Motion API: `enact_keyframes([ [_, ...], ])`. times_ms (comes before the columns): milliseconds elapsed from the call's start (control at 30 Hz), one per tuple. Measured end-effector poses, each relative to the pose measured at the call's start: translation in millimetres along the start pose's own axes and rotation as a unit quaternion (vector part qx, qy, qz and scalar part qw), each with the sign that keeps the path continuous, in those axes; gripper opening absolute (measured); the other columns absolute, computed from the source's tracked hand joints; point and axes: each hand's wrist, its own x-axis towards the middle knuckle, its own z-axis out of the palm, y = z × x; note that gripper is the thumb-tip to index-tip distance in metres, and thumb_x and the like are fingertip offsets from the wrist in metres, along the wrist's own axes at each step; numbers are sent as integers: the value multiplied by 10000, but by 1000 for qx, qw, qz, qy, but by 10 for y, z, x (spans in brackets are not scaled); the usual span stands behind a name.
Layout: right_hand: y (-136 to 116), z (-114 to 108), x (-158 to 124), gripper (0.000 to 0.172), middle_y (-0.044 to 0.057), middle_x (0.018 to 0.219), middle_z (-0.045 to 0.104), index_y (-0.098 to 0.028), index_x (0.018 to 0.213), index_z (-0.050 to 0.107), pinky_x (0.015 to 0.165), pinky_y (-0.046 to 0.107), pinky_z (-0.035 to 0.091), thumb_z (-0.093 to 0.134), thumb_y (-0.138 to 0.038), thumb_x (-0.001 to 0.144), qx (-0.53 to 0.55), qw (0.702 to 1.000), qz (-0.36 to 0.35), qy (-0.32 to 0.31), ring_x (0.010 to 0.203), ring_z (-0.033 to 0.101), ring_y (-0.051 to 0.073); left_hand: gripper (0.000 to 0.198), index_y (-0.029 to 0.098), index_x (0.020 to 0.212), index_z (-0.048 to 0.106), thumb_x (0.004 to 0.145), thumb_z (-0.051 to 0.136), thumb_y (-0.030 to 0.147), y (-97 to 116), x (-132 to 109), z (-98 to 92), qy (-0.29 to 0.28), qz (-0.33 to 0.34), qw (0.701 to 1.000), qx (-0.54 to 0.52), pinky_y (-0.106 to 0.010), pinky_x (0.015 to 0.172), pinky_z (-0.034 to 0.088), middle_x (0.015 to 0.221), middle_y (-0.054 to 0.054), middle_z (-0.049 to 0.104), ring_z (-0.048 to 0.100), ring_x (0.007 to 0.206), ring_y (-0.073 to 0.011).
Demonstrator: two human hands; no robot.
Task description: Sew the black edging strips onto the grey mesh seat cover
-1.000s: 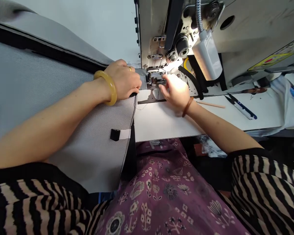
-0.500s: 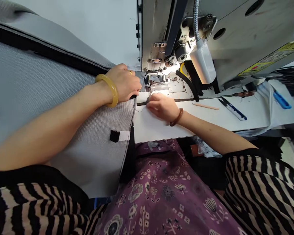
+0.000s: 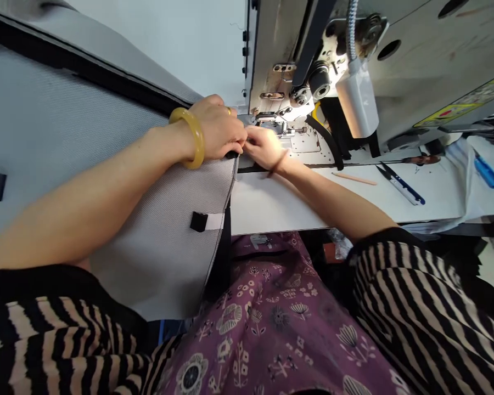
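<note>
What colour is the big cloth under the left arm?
The cloth is grey; it shows best in the head view.

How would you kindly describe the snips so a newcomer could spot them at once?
Find the sewing machine, then the white tabletop on its near side. There, between the pencil and the bright-blue tool, lie the snips; two pointed dark blades and white-and-navy handles set them apart.

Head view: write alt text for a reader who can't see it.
A left hand holds the edge of gray fabric beside a sewing machine, the right hand close by. A pencil and snips lie on the white table.
</note>
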Motion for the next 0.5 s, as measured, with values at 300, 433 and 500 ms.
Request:
enact_keyframes([
  [300,-181,19,-574,426,86,1023,620,-234,990,621,622,318,325,195,-231,1001,-244,953,-171,-47,850,513,175,303,251,741,688,869,428,339,-150,77,97,41,-10,991,-131,-435,974,340,803,-11,714,589,942,-209],
  [433,-381,86,-514,402,70,1087,628,-253,989,619,591,326,279,218,-222,994,-198,962,-168,-87,759,473,156,330,258,746,671,882,394,372,-196,75,152,49,-10,989,-136,-420,990,329,808,1,713,565,924,-184],
  [500,-394,85,-539,367,57,1067,633,-259,971,621,598,331,278,257,-217,984,-178,964,-166,-109,687,429,139,313,250,742,648,878,391,366,-173,105,195,29,-16,993,-115,-405,995,326,850,6,720,540,932,-176],
])
